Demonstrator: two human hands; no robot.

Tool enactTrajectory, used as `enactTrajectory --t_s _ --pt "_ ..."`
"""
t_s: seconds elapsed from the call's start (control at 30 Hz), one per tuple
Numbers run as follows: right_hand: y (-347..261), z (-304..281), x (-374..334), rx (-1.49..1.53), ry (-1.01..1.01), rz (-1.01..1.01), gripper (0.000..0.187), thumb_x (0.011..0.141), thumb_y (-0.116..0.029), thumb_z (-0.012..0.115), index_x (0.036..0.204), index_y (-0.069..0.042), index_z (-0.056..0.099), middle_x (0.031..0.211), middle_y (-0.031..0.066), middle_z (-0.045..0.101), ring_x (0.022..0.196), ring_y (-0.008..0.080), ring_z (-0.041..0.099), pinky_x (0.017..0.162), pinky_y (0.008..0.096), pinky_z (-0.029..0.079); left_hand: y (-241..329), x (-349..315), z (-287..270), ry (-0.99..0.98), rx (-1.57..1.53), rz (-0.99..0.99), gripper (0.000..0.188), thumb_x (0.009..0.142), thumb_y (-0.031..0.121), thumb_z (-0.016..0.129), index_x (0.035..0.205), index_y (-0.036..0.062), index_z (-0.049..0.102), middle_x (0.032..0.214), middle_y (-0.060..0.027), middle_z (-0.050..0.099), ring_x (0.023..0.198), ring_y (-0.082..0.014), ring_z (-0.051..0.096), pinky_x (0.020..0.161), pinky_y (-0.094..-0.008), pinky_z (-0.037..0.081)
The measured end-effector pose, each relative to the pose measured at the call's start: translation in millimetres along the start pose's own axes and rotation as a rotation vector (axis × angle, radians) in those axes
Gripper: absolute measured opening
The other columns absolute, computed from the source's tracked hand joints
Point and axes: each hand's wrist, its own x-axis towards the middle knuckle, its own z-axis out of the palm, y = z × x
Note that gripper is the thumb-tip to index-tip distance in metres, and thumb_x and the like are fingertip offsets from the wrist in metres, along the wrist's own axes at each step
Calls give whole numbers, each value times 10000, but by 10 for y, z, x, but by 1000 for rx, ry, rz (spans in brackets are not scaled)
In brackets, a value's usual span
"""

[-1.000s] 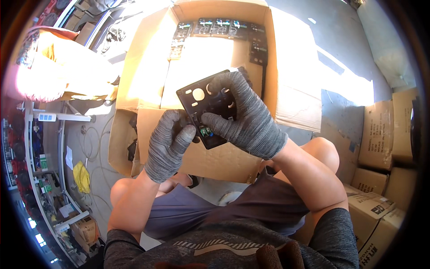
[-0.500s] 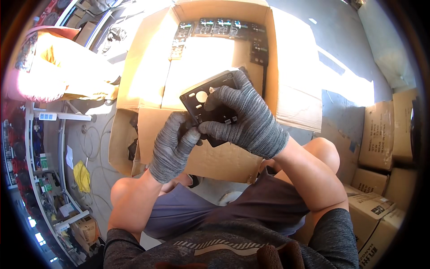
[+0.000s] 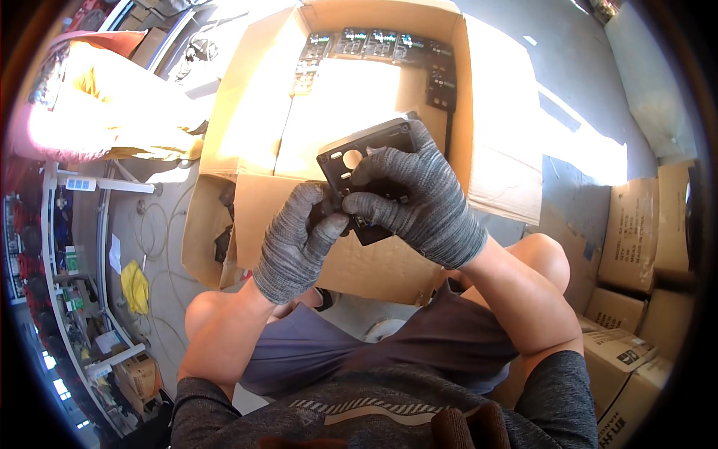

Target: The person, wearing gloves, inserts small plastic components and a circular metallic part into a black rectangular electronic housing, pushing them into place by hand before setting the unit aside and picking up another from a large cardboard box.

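Black plate (image 3: 357,156) pinched by both gloved hands, left hand (image 3: 295,243) and right hand (image 3: 419,198), above open cardboard box (image 3: 247,135); gloves might slip, dropping it.

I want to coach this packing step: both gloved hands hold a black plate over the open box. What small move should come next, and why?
Probably lower the black plate into the open cardboard box. Both the left hand and right hand grip it just above the box, where similar black parts already line the far wall.
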Motion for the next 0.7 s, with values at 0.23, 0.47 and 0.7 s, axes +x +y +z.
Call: enactTrajectory --t_s 0.23,0.47,0.7 --pt "-1 61 -24 118 75 59 297 768 -196 846 966 -19 711 1018 148 596 878 252 643 759 362 560 79 -6 1 -43 -78 -55 252 966 60 625 1197 32 528 1014 -71 643 954 -146 635 872 -294 520" --pt "4 69 -38 141 75 135 256 751 -115 859 927 -24 697 1094 86 537 1002 188 588 850 309 552 246 25 1 -59 -63 -94 215 974 44 591 1175 20 516 1004 -72 618 944 -136 626 848 -286 517" --pt "-50 136 -42 139 165 128 277 736 -201 857 924 -55 714 895 118 629 872 257 608 789 392 512 46 -32 148 138 -165 40 214 988 82 577 1169 -11 510 994 -76 606 895 -152 637 840 -294 533"
